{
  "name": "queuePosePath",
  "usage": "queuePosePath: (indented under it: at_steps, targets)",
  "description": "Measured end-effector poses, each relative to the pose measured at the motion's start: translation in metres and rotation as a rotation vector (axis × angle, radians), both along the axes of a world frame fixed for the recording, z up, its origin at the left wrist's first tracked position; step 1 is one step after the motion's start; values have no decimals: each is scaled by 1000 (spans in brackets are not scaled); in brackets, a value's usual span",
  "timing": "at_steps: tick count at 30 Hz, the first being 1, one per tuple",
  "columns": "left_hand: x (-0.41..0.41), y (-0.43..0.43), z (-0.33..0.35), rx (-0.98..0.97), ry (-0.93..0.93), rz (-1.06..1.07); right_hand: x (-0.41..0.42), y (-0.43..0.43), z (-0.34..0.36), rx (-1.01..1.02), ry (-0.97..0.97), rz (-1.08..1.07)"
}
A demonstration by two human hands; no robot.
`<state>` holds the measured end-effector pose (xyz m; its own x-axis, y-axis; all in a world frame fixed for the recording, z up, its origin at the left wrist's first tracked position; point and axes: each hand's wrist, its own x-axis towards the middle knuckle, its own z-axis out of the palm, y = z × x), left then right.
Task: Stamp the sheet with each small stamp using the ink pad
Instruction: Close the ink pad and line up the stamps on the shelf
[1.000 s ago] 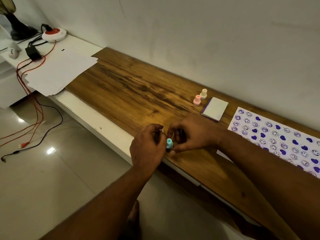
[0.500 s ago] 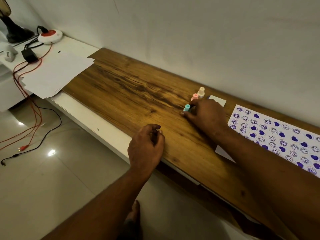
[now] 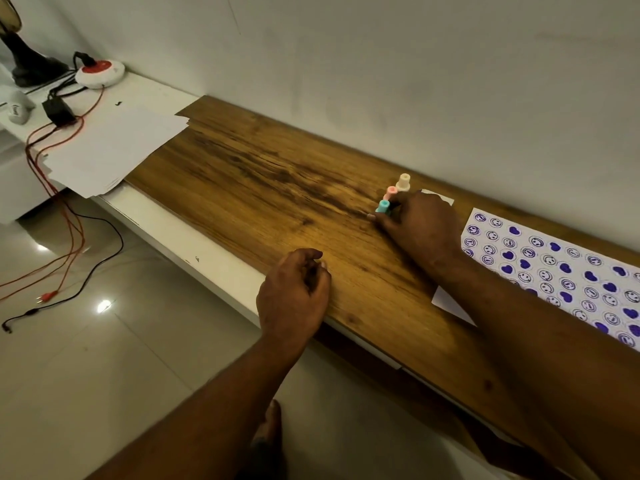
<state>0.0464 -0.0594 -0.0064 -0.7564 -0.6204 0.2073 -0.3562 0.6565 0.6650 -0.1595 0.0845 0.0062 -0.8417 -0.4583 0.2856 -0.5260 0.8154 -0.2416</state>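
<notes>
Three small stamps stand in a row near the wall: a cream stamp point(image 3: 403, 182), a pink stamp point(image 3: 391, 191) and a blue stamp point(image 3: 383, 206). My right hand point(image 3: 420, 225) reaches over the wooden table and pinches the blue stamp at the near end of the row. Most of the white ink pad point(image 3: 440, 198) is hidden by that hand; only a corner shows. The sheet point(image 3: 554, 268), covered with purple smileys and hearts, lies to the right under my forearm. My left hand point(image 3: 294, 292) rests at the table's front edge, fingers loosely curled, nothing seen in it.
The wooden table point(image 3: 263, 188) runs along a white wall. A stack of blank paper point(image 3: 110, 150) lies at its left end. Beyond it are a black adapter point(image 3: 58, 110), a round white socket point(image 3: 99, 73) and red and black cables point(image 3: 65, 233) hanging to the tiled floor.
My right hand has carried the blue stamp from the front edge back to the row beside the pink stamp. My left hand has stayed at the front edge.
</notes>
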Motion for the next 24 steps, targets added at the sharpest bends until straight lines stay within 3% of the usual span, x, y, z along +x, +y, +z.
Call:
queuePosePath:
  at_steps: [9,14,20,24]
  targets:
    - [-1,3,-1,-41,-18,-48,6,16,28,-111,22,7]
    - [-15,23,7,-90,-15,-231,7,54,56,-186,-40,-35]
    - [-43,89,10,-335,-197,-649,79,185,81,-158,-115,-211]
    - [-45,110,1,-412,-268,-751,155,285,66,43,-217,-447]
